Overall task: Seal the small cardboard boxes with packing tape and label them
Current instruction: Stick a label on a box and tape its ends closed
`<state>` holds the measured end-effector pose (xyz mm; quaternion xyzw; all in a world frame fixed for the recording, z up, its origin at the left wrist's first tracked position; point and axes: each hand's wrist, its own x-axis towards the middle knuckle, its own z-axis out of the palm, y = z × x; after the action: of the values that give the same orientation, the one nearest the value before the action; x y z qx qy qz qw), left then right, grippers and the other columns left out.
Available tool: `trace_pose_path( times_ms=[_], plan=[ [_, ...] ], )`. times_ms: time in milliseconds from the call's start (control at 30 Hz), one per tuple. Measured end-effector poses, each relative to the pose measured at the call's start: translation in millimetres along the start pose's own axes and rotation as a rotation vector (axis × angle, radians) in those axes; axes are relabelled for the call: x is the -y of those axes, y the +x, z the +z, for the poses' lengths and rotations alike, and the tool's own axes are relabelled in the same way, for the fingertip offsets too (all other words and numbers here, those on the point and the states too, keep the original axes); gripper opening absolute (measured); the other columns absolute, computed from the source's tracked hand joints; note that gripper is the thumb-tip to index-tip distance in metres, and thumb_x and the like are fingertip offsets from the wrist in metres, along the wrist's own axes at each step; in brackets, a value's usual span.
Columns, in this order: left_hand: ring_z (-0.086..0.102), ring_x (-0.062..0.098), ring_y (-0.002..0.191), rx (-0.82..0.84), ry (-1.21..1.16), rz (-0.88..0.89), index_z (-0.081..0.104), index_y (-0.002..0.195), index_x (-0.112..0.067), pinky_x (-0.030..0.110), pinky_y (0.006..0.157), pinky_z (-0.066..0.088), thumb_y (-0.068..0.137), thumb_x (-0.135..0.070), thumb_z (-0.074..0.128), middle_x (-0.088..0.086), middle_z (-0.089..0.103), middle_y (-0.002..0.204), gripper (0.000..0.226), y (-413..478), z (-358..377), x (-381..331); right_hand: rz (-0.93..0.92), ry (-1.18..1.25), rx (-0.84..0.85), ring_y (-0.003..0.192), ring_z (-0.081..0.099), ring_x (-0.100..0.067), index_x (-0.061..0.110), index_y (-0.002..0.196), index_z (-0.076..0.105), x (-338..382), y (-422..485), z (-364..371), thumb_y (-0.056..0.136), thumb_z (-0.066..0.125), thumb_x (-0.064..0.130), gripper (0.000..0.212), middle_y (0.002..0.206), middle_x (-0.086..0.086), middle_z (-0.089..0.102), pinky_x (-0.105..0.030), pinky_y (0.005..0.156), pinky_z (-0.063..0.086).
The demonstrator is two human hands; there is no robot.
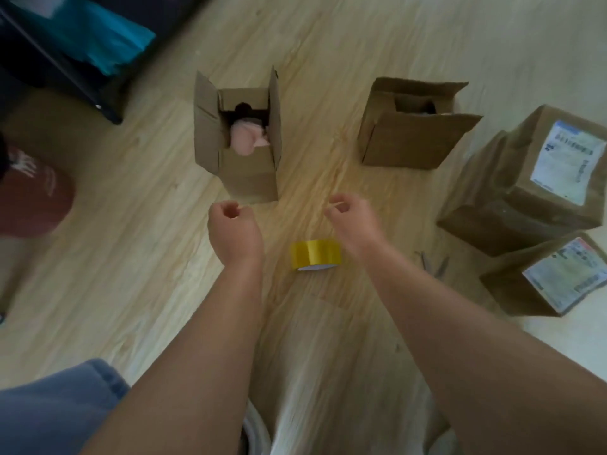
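Both bare forearms reach out over the light wood-look floor (147, 274). Left hand (231, 224) is raised, fingers curled in toward the palm. Right hand (353, 221) is level with it, fingers also curled, with a thin pale sliver at its fingertips (too blurred to name). Grip on either side: narrow, curled in, but I cannot tell whether anything is pinched.

The yellow packing tape roll (317, 254) stands on edge on the floor, between the two wrists and just beside the right one, touched by neither hand.

Just beyond the left hand stands a small open cardboard box (249, 174), flaps up, with a pink soft item (246, 139) inside. Well apart from it, beyond the right hand, is a second open cardboard box (404, 142), near flap half folded over, contents dark and unclear.

On the right, two closed cardboard boxes, each with a white label on top: the farther labelled box (502, 205) sits just beside or touching the nearer labelled box (512, 290) (the blur hides the gap). Grey scissors (438, 264), blurred, lie on the floor between the right forearm and those boxes.

At the left sits a dark red cap (33, 198). At the far left is dark furniture (59, 70) with teal fabric (101, 41) on it. A blue denim leg (49, 412) shows in the near left.
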<state>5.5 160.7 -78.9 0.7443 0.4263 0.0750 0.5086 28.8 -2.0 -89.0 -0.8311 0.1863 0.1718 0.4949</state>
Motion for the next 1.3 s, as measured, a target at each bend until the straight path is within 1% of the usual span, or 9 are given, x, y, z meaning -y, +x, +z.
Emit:
trace_pose_path(
  times_ms=[133,300,433,600,733,933,1033,1133,1300],
  plan=[
    [0.055,0.016,0.104,-0.022,-0.097,-0.005,0.047,0.133,-0.016,0.026,0.082,0.038,0.091,-0.035,0.065,0.000,0.055,0.126,0.049,45,-11,-23,-0.107,0.003,0.033,0.097,0.059,-0.017,0.014,0.132,0.059,59,23,18,0.099,0.058,0.029,0.036,0.108,0.002,0.063,-0.031,0.082,0.048],
    [0.047,0.022,0.132,0.214,-0.057,-0.005,0.034,0.152,-0.016,0.032,0.106,0.038,0.086,-0.046,0.067,0.004,0.044,0.150,0.080,101,-9,-39,-0.099,0.012,0.100,0.130,0.051,-0.026,0.016,0.153,0.038,104,47,36,0.103,0.051,0.038,0.056,0.145,-0.006,0.052,-0.030,0.096,0.041],
    [0.057,0.025,0.119,0.293,-0.033,-0.043,0.047,0.145,-0.011,0.040,0.105,0.047,0.097,-0.034,0.056,0.004,0.056,0.136,0.054,130,-3,-38,-0.130,-0.039,0.170,0.122,0.059,-0.028,0.016,0.147,0.048,116,60,49,0.105,0.047,0.030,0.044,0.128,-0.008,0.062,-0.028,0.087,0.044],
    [0.058,0.035,0.117,0.180,-0.022,-0.034,0.056,0.135,-0.009,0.048,0.099,0.051,0.088,-0.038,0.045,0.015,0.060,0.130,0.056,146,-6,-21,-0.118,-0.105,0.283,0.117,0.058,-0.020,0.020,0.147,0.048,107,53,48,0.095,0.064,0.035,0.057,0.128,-0.001,0.060,-0.030,0.091,0.047],
    [0.058,0.034,0.117,0.125,-0.061,-0.032,0.057,0.132,-0.009,0.048,0.098,0.051,0.092,-0.036,0.044,0.014,0.061,0.129,0.050,124,-10,-8,-0.069,-0.292,0.316,0.095,0.061,-0.022,0.016,0.110,0.063,66,32,37,0.088,0.061,0.009,0.024,0.100,-0.002,0.062,-0.025,0.076,0.045],
    [0.059,0.034,0.114,0.092,-0.092,-0.036,0.059,0.128,-0.007,0.048,0.096,0.053,0.094,-0.032,0.043,0.014,0.062,0.125,0.045,91,-12,6,-0.078,-0.739,0.492,0.123,0.051,-0.031,0.012,0.140,0.044,4,-11,20,0.078,0.078,0.022,0.071,0.134,-0.012,0.050,-0.035,0.095,0.045],
    [0.062,0.035,0.106,0.105,-0.107,-0.005,0.063,0.116,-0.008,0.048,0.091,0.054,0.091,-0.033,0.042,0.014,0.064,0.115,0.041,75,-13,2,-0.144,-0.869,0.462,0.123,0.050,-0.032,0.015,0.140,0.041,-12,-21,17,0.079,0.076,0.019,0.071,0.134,-0.010,0.047,-0.039,0.094,0.045],
    [0.061,0.034,0.111,0.126,-0.119,-0.003,0.061,0.125,-0.008,0.048,0.093,0.054,0.083,-0.041,0.040,0.014,0.063,0.121,0.058,62,-14,-3,-0.171,-0.782,0.339,0.115,0.056,-0.032,0.016,0.134,0.047,-19,-29,13,0.087,0.066,0.011,0.051,0.129,-0.010,0.053,-0.037,0.086,0.046],
    [0.058,0.032,0.119,0.150,-0.119,0.007,0.054,0.136,-0.009,0.049,0.098,0.051,0.077,-0.047,0.037,0.014,0.060,0.132,0.072,42,-14,-2,-0.144,-0.659,0.260,0.109,0.061,-0.033,0.018,0.129,0.055,-37,-43,4,0.086,0.069,0.015,0.046,0.119,-0.011,0.063,-0.035,0.082,0.048]
  ],
)
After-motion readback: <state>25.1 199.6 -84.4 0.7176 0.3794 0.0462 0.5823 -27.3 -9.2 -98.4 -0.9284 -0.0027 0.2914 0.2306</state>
